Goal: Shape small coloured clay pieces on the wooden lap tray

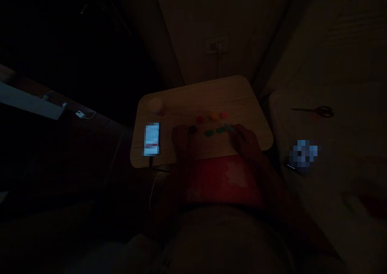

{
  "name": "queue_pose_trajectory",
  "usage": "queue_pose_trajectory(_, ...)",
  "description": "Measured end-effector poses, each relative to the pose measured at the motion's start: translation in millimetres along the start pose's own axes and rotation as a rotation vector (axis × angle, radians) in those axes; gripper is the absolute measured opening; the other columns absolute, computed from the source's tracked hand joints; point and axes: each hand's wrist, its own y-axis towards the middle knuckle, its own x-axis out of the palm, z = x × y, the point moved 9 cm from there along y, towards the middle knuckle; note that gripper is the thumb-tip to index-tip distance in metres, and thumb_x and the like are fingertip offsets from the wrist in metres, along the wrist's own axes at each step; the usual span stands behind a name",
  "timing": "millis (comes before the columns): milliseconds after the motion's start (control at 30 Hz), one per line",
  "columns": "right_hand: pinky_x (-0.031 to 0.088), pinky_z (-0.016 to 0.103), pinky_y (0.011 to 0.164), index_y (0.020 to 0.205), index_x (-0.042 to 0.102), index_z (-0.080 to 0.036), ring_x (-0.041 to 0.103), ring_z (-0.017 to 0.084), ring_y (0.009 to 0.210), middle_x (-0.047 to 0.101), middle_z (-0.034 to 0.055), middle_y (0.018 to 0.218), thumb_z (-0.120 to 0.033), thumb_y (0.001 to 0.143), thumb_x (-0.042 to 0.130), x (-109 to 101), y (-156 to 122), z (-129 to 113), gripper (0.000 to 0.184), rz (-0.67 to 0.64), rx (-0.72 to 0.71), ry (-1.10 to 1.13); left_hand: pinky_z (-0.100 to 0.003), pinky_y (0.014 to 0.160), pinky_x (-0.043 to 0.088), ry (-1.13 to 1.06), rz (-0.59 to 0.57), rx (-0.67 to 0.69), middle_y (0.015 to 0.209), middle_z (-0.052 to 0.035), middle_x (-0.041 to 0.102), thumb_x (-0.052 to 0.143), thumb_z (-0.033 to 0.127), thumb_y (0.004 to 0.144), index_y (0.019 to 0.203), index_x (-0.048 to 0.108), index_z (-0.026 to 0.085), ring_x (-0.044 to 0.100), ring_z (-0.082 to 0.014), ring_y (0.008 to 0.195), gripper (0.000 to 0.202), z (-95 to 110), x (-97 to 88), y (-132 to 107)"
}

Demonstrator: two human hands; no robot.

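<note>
Dimly, the right hand (245, 141) holds a teal stick (229, 127), the left hand (180, 139) curls, a phone (151, 139) beside it.

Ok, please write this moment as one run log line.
left hand beside dark piece | right hand seems to hold pale green stick | green pieces between | red and orange pieces beyond | wooden board

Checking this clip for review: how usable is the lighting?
In the head view, the scene is very underexposed: the left hand and right hand are dim shapes, the small coloured pieces are murky, and the phone screen glows brightest but is pixelated.
</note>
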Motion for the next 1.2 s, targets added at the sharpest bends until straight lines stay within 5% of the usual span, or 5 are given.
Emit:
queue_pose_trajectory(100, 0.044, 0.035, 0.069, 0.108, 0.073, -0.022, 0.068, 0.025, 0.076, 0.076, 0.007, 0.087, -0.043, 0.103, 0.046, 1, 0, -2, 0.034, -0.006, -0.004, -0.023, -0.051, 0.11, 0.051, 0.075, -0.023, -0.052, 0.129, -0.0149, 0.065, 0.057, 0.017, 0.098, 0.127, 0.063, 0.021, 0.061, -0.0304, 0.122, 0.03, -29, -2.5, 18)
queue_pose_trajectory(267, 0.043, 0.034, 0.067, 0.106, 0.074, -0.023, 0.069, 0.026, 0.077, 0.078, 0.008, 0.089, -0.045, 0.104, 0.046, 2, 0, -4, 0.035, -0.012, -0.009, -0.046, -0.052, 0.106, 0.052, 0.19, -0.252, -0.029, 0.121, -0.0147, 0.068, 0.066, 0.02, 0.094, 0.116, 0.072, 0.02, 0.063, -0.0329, 0.115, 0.022, -59, 16.3, 36)
queue_pose_trajectory(767, 0.043, 0.035, 0.068, 0.106, 0.073, -0.023, 0.07, 0.026, 0.078, 0.078, 0.0086, 0.088, -0.043, 0.104, 0.045, 3, -1, -4, 0.034, -0.002, -0.018, -0.071, -0.033, 0.073, 0.047, 0.089, -0.222, -0.255, 0.079, -0.0014, 0.067, 0.079, 0.018, 0.081, 0.073, 0.064, 0.02, 0.061, -0.0199, 0.077, 0.018, -64, 4.3, 39)
queue_pose_trajectory(1033, 0.046, 0.034, 0.068, 0.104, 0.073, -0.023, 0.069, 0.024, 0.077, 0.078, 0.0076, 0.088, -0.044, 0.104, 0.048, 3, 0, -7, 0.033, 0.011, -0.015, -0.006, -0.03, 0.063, 0.039, 0.115, -0.109, -0.255, 0.069, 0.0025, 0.058, 0.081, 0.018, 0.076, 0.066, 0.053, 0.021, 0.051, -0.0161, 0.069, 0.029, -49, -11.1, 44)
queue_pose_trajectory(1200, 0.044, 0.032, 0.065, 0.099, 0.073, -0.024, 0.064, 0.021, 0.071, 0.075, 0.0033, 0.08, -0.049, 0.096, 0.063, 4, 0, -3, 0.027, 0.016, 0.044, 0.072, -0.032, 0.075, 0.054, -0.014, -0.114, -0.064, 0.082, -0.001, 0.069, 0.075, 0.026, 0.09, 0.075, 0.064, 0.022, 0.064, -0.0184, 0.079, 0.019, -4, -9.8, 43)
